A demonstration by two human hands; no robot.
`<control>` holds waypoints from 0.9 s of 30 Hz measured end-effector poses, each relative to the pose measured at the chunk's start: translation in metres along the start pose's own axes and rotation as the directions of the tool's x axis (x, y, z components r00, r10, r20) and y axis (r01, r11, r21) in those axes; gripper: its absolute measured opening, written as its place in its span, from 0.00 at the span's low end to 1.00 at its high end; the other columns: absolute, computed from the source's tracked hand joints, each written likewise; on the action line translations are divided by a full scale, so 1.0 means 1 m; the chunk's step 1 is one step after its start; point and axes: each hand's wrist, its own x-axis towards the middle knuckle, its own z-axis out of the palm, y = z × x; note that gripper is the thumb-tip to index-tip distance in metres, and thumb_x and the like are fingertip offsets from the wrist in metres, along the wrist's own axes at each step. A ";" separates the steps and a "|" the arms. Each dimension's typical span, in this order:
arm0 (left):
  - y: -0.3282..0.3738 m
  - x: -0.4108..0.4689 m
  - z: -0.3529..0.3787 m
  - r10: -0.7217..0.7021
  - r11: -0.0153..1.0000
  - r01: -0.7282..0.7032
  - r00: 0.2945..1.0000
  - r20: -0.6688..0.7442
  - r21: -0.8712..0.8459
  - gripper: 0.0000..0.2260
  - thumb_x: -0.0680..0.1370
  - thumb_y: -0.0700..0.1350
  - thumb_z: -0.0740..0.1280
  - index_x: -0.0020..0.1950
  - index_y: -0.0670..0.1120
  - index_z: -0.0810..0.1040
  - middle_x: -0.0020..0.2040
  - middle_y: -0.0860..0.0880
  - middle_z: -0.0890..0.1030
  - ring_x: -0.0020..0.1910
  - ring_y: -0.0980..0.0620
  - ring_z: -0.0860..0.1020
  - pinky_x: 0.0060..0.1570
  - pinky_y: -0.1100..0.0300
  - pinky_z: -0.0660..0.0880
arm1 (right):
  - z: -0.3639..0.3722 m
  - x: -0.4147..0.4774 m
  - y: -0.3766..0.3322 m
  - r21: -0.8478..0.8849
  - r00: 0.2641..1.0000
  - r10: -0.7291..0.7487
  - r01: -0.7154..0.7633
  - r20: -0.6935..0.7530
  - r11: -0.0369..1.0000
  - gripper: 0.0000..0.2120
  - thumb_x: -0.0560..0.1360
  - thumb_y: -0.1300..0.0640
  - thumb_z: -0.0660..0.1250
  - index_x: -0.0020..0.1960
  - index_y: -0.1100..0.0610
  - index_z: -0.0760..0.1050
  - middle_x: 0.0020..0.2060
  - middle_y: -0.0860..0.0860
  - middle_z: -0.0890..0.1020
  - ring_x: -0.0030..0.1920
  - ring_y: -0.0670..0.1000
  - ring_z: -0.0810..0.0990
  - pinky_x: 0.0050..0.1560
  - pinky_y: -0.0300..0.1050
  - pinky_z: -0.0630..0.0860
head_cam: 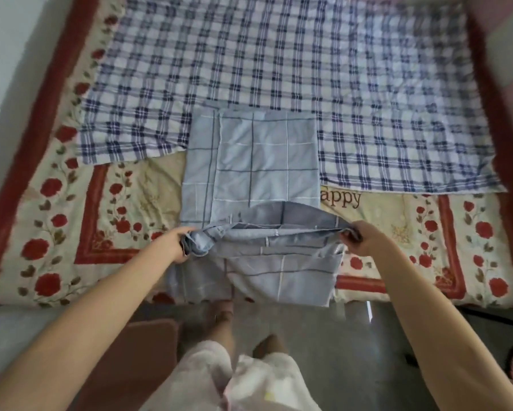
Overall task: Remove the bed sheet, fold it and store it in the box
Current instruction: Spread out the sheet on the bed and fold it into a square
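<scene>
Over bed: sheet in both hands

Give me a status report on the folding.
Left hand and right hand grip bed sheet ends. Sheet part-folded on floral blanket. Box not in view.

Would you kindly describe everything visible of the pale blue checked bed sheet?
The bed sheet is thin pale blue cloth gridded with white and dark lines. Folded narrow, its far part lies flat across the plaid sheet and floral blanket; the left hand and right hand grip the raised near part, whose end hangs down.
</scene>
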 end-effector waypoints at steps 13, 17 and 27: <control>0.329 0.325 0.106 0.301 0.936 -0.234 0.919 -0.254 0.264 0.41 0.71 0.74 0.50 0.66 0.41 0.70 0.63 0.39 0.73 0.59 0.40 0.73 0.62 0.44 0.70 | 0.197 0.323 -0.265 -0.518 0.867 -0.476 0.341 -0.150 0.785 0.38 0.63 0.26 0.58 0.59 0.54 0.69 0.55 0.55 0.73 0.54 0.58 0.74 0.59 0.56 0.74; 0.366 0.384 0.107 0.736 0.612 -0.369 0.589 -0.334 0.699 0.26 0.79 0.53 0.59 0.73 0.41 0.62 0.72 0.37 0.62 0.70 0.38 0.62 0.68 0.46 0.62 | 0.241 0.386 -0.265 -0.894 0.604 -0.787 0.415 0.129 0.172 0.24 0.79 0.49 0.58 0.73 0.54 0.62 0.72 0.57 0.59 0.71 0.61 0.59 0.70 0.55 0.58; 0.423 0.470 0.136 0.799 0.595 -0.667 0.431 -0.418 0.449 0.14 0.77 0.45 0.66 0.60 0.39 0.74 0.57 0.41 0.78 0.54 0.40 0.75 0.54 0.51 0.71 | 0.285 0.481 -0.337 -0.923 0.400 -0.833 0.206 0.383 -0.326 0.18 0.77 0.55 0.60 0.67 0.52 0.68 0.64 0.55 0.72 0.67 0.58 0.65 0.70 0.54 0.52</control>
